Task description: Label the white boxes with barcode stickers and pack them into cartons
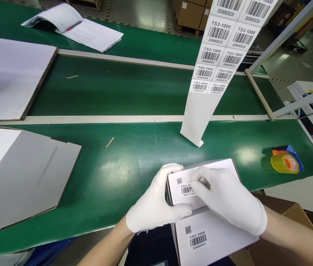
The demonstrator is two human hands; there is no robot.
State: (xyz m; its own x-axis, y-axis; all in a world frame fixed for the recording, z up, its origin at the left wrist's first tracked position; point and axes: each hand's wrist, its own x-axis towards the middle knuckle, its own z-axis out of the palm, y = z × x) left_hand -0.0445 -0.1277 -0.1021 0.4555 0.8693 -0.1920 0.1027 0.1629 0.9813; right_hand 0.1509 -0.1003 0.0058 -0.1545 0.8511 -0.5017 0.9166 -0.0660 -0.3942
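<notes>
Two white boxes sit one above the other at the lower middle, both with a small square code and a TS3-1000 barcode label. My left hand (160, 201), in a white glove, grips the left end of the upper box (179, 198), thumb across its front. On that box's label (186, 190) the fingertips of my gloved right hand (214, 188) are pinched together, covering the label's right part. Whether they hold anything is hidden. The lower box (220, 236) bears its own label (198, 240). A strip of barcode labels (200, 107) hangs beyond the boxes, its bottom end bare.
A yellow tape roll in a dispenser (285, 162) lies on the green bench (134, 147) at the right. White board pieces (43, 166) lie at the left, an open booklet (90, 33) at the back. A metal frame (286, 33) stands at the right.
</notes>
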